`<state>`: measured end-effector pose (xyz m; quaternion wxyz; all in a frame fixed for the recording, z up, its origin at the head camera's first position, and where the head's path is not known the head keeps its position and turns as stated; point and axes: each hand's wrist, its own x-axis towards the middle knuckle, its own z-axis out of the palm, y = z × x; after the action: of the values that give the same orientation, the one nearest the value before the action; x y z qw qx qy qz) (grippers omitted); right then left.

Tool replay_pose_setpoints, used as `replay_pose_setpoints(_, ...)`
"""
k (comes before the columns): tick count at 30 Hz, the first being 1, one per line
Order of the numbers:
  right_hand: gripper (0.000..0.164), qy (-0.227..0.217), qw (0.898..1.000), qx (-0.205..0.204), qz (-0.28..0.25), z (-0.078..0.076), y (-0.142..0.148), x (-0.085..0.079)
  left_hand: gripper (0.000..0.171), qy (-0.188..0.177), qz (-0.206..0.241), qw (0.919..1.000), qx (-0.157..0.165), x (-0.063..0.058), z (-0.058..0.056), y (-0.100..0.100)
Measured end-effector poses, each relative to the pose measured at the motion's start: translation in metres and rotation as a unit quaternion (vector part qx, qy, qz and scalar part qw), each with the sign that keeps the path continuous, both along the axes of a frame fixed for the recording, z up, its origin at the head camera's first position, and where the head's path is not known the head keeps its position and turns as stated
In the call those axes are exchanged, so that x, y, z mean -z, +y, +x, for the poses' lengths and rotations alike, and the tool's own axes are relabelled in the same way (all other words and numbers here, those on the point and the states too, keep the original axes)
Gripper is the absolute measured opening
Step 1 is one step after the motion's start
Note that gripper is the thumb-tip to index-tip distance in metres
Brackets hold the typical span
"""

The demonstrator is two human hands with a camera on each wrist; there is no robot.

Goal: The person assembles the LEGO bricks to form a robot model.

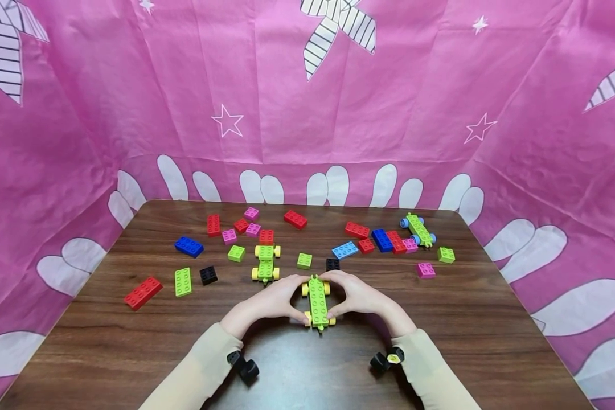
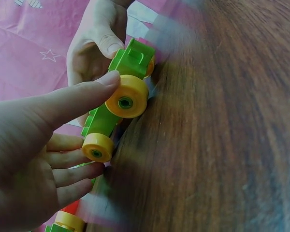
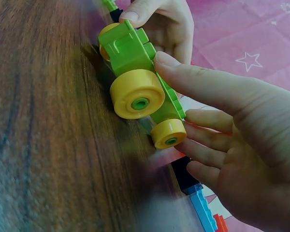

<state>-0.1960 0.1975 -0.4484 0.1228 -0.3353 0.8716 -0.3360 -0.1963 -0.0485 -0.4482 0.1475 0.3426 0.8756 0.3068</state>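
Note:
A lime-green toy car base [image 1: 318,302] with studs on top and yellow wheels stands on the table, between both hands. My left hand [image 1: 277,298] grips its left side: the thumb [image 2: 94,92] touches near the closer wheel, and the fingers reach the farther wheel. From the right, my right hand [image 1: 356,293] holds it in the same way, with its thumb [image 3: 198,79] against the green body and its fingers by the farther yellow wheel [image 3: 168,134]. The far fingertips are partly hidden in the wrist views.
Left of the hands stands another green car base [image 1: 266,269] with yellow wheels, a red brick [image 1: 266,237] at its far end. A blue-wheeled green base [image 1: 418,229] is at the back right. Several loose bricks lie around, including a black brick [image 1: 332,264] just beyond the right hand.

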Motion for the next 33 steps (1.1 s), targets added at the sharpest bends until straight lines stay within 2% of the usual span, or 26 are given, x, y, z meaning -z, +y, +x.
replay_pose_setpoints(8, 0.07, -0.004, 1.0, 0.02, -0.02, -0.002, 0.006, -0.002, 0.09, -0.006, -0.004, 1.0, 0.004, 0.0, -0.002, 0.0)
replay_pose_setpoints(15, 0.047, -0.001, 0.996, 0.071, -0.062, -0.006, 0.024, -0.008, 0.091, -0.012, -0.008, 0.9999, 0.002, 0.0, -0.002, 0.0)
replay_pose_setpoints(19, 0.036, 0.028, 0.991, 0.111, -0.072, -0.009, 0.045, -0.005, 0.091, -0.007, -0.009, 0.9999, 0.004, 0.001, -0.002, 0.0)
replay_pose_setpoints(23, 0.03, 0.06, 0.981, 0.161, -0.086, -0.012, 0.074, -0.001, 0.091, -0.007, -0.01, 0.9999, 0.002, 0.002, -0.001, 0.0)
replay_pose_setpoints(30, 0.025, 0.163, 0.96, 0.22, -0.066, -0.011, 0.124, 0.006, 0.092, -0.006, -0.011, 0.9999, -0.001, 0.002, -0.002, 0.0)
replay_pose_setpoints(33, 0.026, 0.166, 0.954, 0.24, -0.063, -0.009, 0.142, 0.008, 0.092, -0.009, -0.01, 0.9999, -0.002, 0.002, -0.002, -0.001)
